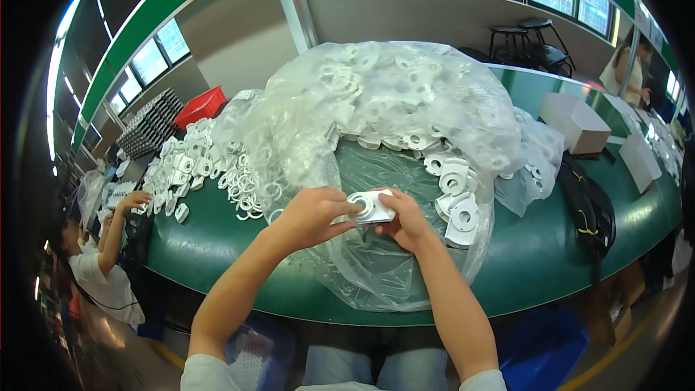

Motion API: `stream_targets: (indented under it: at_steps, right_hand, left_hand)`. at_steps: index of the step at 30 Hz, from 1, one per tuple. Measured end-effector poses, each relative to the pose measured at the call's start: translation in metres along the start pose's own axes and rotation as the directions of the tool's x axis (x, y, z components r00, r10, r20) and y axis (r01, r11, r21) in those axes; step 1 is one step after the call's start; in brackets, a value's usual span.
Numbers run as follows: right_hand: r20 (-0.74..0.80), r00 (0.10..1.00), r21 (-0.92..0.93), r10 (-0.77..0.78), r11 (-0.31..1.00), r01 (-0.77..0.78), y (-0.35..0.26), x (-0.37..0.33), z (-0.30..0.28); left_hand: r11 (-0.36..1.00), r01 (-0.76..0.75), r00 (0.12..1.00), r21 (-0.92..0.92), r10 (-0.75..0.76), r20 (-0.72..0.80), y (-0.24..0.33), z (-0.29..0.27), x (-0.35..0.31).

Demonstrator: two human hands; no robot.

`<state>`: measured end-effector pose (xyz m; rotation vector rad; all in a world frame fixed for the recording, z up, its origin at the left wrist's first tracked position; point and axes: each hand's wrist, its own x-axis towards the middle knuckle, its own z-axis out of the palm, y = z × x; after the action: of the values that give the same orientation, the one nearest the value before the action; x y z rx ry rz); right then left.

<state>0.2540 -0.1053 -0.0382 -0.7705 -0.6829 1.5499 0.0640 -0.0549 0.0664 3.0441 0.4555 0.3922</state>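
Note:
In front of me, over the clear plastic sheet, my right hand [407,223] grips a white plastic part [381,201] with a round opening. My left hand [313,216] is closed at the left side of that part, its fingertips on a white ring [359,205] at the opening. Whether the ring is seated or only resting there, I cannot tell. Similar white parts [462,219] lie in a loose row just right of my hands. A heap of loose white rings [246,181] is to the left.
A large clear plastic bag [391,80] full of white parts covers the middle of the green table [195,235]. More parts [184,159], a red bin [200,106] and stacked trays [150,123] are at left. A black bag [588,206] and white boxes [575,123] are at right. A co-worker [105,268] works at far left.

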Motion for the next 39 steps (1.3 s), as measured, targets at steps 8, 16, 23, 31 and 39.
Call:
stream_targets:
  at_steps: [8, 16, 23, 31, 39]
  right_hand:
    - [-0.116, 0.993, 0.057, -0.029, 0.998, 0.036, -0.002, 0.001, 0.002]
    - [-0.169, 0.984, 0.006, -0.053, 0.999, 0.054, -0.003, 0.001, 0.004]
    - [-0.176, 0.980, -0.057, -0.088, 0.995, 0.079, 0.001, 0.003, 0.003]
    - [-0.211, 0.969, -0.105, -0.127, 0.989, 0.107, 0.003, 0.003, 0.007]
    - [-0.170, 0.979, 0.002, -0.114, 0.993, 0.116, 0.001, 0.003, 0.010]
  left_hand:
    - [0.584, 0.004, 0.809, -0.812, -0.480, -0.341, -0.039, 0.052, -0.028]
    - [-0.027, 0.069, 0.623, -0.997, -0.779, 0.065, -0.051, 0.082, -0.034]
    - [0.015, 0.145, 0.620, -0.989, -0.781, 0.080, -0.053, 0.093, -0.033]
    - [0.019, 0.131, 0.592, -0.991, -0.804, 0.063, -0.044, 0.091, -0.031]
    - [-0.079, 0.068, 0.605, -0.995, -0.790, 0.104, -0.035, 0.083, -0.029]
